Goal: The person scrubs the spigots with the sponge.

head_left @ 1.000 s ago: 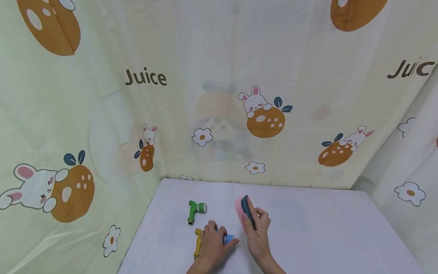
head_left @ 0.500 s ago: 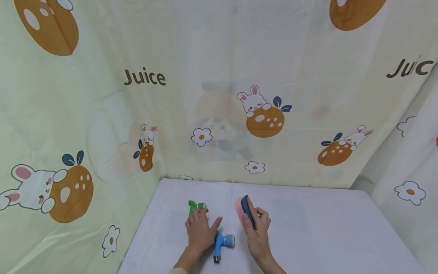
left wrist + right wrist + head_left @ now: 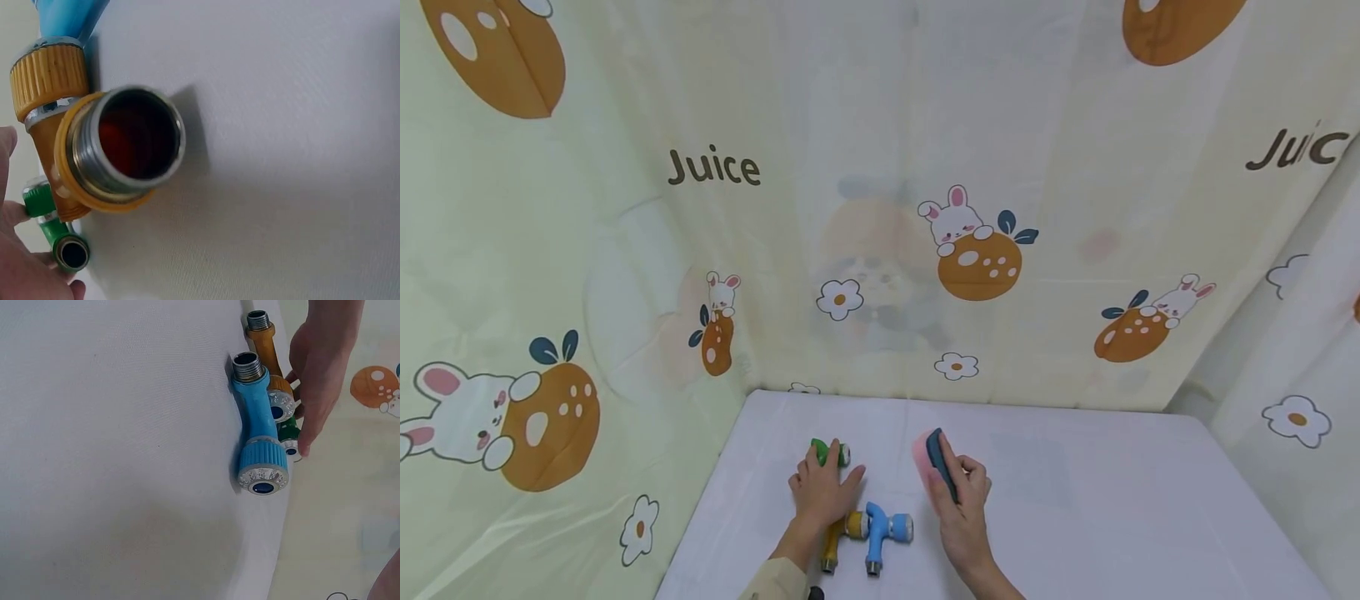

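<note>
You are in a screened-off booth, its wider building hidden, as cream curtains [image 3: 850, 100] printed with rabbits [image 3: 955, 223], oranges [image 3: 980, 275] and "Juice" lettering [image 3: 715, 167] hang behind and beside your pale table [image 3: 1105, 508].

Left hand [image 3: 822, 493] now at green tap [image 3: 822, 452], away from blue tap [image 3: 877, 528]

Pale curtain [image 3: 850, 100] with printed rabbits [image 3: 958, 223], fruits [image 3: 980, 275] and flowers [image 3: 840, 300] behind a whitish tabletop [image 3: 1112, 500].

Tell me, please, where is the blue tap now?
In the head view's lower middle, the blue tap lies on the table, just right of the yellow tap and left of the right hand.
</note>
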### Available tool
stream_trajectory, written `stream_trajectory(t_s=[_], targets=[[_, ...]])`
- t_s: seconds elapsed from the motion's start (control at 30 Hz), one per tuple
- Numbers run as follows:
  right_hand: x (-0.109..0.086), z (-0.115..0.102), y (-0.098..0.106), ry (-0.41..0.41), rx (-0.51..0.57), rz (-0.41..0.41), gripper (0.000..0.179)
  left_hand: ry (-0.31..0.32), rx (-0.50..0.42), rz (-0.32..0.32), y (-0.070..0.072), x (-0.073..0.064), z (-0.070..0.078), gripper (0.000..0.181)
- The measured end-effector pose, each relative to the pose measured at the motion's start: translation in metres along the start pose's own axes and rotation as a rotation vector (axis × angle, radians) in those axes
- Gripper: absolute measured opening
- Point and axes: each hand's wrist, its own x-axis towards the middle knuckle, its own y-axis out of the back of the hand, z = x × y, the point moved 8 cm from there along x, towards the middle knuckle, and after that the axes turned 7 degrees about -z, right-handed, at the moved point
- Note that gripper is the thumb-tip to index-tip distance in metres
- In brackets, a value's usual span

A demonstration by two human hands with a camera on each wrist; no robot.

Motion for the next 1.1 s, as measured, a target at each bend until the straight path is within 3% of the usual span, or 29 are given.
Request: stream_trajectory(t_s=[0.2, 0.8, 0.97, 1.1], targets=[[0.000, 0.000, 0.000, -0.001, 0.000, 0.001, 0.052, 0.029, -0.001, 0.016, 0.001, 0.000, 0.002, 0.067], [-0.002, 0.001, -0.003, -0.021, -0.006, -0.022, 0.053, 0.023, 0.002, 0.125, 0.012, -0.001, 0.006, 0.036], [-0.002, 0.002, -0.004, -0.019, 0.003, -0.030, 0.053, -0.045, -0.119, 0.188, 0.032, -0.001, 0.021, 0.051], [-0.002, 0.003, -0.006, -0.002, 0.010, -0.041, 0.052, -0.101, -0.338, 0.152, 0.046, -0.005, 0.037, 0.070]])
